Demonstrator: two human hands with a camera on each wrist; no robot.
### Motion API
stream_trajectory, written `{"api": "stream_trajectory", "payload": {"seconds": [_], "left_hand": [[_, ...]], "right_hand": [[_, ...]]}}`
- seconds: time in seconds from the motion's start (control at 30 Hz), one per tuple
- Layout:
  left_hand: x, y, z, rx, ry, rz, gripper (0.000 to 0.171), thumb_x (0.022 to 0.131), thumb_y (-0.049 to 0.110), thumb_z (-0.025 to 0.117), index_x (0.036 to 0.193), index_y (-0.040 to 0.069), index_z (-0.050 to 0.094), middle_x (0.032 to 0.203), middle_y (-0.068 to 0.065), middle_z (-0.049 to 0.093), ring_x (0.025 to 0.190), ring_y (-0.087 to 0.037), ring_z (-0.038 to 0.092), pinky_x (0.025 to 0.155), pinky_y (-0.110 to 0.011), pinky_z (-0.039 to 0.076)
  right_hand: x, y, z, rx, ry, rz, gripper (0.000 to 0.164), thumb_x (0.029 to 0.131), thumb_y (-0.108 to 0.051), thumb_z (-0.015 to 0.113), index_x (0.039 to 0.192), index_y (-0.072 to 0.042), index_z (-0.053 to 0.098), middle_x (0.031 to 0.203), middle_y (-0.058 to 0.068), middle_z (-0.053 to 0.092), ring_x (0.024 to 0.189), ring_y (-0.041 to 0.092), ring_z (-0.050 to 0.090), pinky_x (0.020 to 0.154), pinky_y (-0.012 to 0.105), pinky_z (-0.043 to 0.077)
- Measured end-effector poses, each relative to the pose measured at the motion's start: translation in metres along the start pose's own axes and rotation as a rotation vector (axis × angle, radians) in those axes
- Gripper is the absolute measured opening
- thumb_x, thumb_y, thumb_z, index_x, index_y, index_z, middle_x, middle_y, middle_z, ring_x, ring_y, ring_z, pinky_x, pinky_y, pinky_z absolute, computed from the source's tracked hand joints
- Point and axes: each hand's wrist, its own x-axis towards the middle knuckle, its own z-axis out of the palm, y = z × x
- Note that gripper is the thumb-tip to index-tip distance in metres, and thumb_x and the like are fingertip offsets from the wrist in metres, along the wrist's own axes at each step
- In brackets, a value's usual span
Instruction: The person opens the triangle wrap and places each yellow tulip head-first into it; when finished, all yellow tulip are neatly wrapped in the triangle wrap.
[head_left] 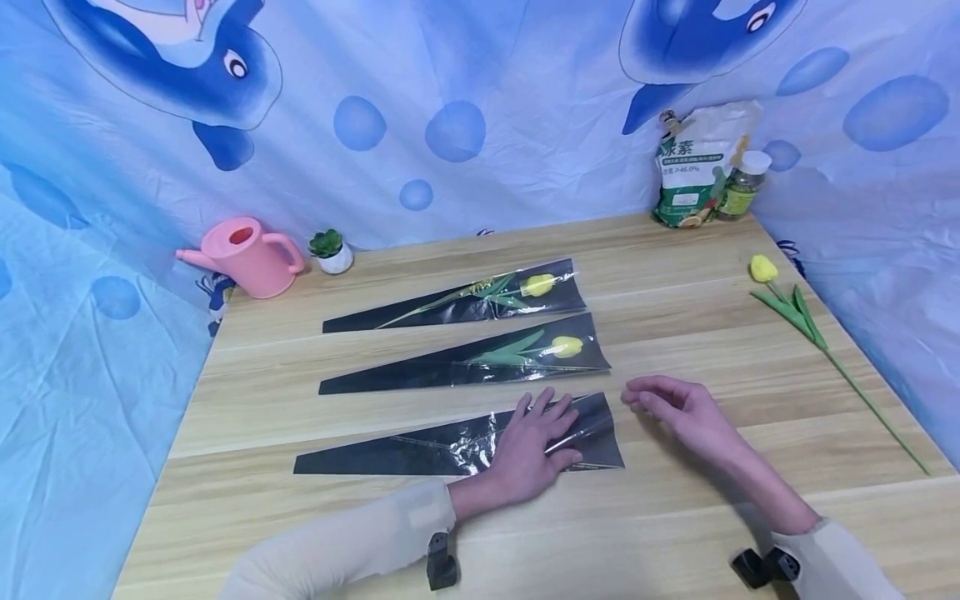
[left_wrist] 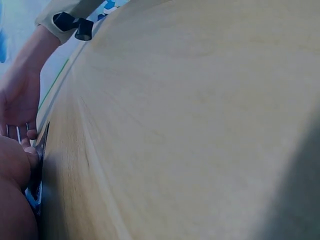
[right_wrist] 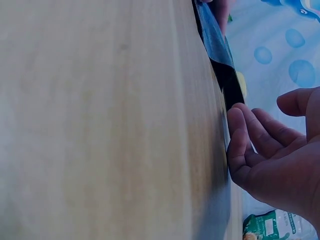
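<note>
My left hand (head_left: 531,450) rests with spread fingers on the nearest flower sleeve (head_left: 375,457), a black tapered wrapper with a glossy clear front. No flower shows in that sleeve. Just off its wide right end is my right hand (head_left: 686,412), fingers loosely bent and holding nothing; the right wrist view shows the same hand (right_wrist: 280,150) with thumb and fingers apart. Behind lie a middle sleeve (head_left: 390,375) with a yellow tulip (head_left: 567,347) inside and a far sleeve (head_left: 360,321) with another yellow tulip (head_left: 537,285). A loose yellow tulip (head_left: 813,333) lies along the table's right side.
At the back left stand a pink watering can (head_left: 258,258) and a small potted succulent (head_left: 333,252). A green and white bag (head_left: 693,175) and a white-lidded jar (head_left: 744,187) stand at the back right. Behind the wooden table (head_left: 675,533) hangs a blue dolphin-print cloth (head_left: 525,125).
</note>
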Motion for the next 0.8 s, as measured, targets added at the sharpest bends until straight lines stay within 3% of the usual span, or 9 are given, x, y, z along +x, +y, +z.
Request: {"api": "stream_trajectory", "payload": {"seconds": [0.27,0.57,0.8], "left_hand": [[0.0,0.002,0.0,-0.081,0.04,-0.028,0.055,0.093,0.038,0.069,0.138,0.009,0.059,0.149,-0.005,0.047,0.145,-0.029,0.031,0.119,-0.049,0.014],[0.0,0.0,0.001,-0.156,0.084,-0.042,0.051,0.092,0.032,0.072,0.136,0.009,0.061,0.147,-0.003,0.05,0.144,-0.03,0.034,0.12,-0.049,0.013],[-0.001,0.0,0.004,-0.176,0.12,-0.009,0.051,0.091,0.03,0.074,0.135,0.008,0.062,0.145,-0.005,0.052,0.142,-0.032,0.036,0.119,-0.052,0.016]], "right_hand": [[-0.002,-0.005,0.002,0.001,-0.021,0.031,0.036,0.103,-0.018,0.058,0.13,0.006,0.058,0.117,0.015,0.07,0.107,0.026,0.067,0.089,0.02,0.049],[-0.003,-0.011,0.011,0.076,-0.117,0.105,0.054,0.1,-0.025,0.063,0.139,0.008,0.045,0.114,0.015,0.071,0.101,0.025,0.069,0.096,0.04,0.049],[-0.001,-0.01,0.021,0.11,-0.12,0.131,0.061,0.093,-0.016,0.071,0.141,0.008,0.042,0.112,0.016,0.072,0.103,0.026,0.068,0.094,0.037,0.047]]}}
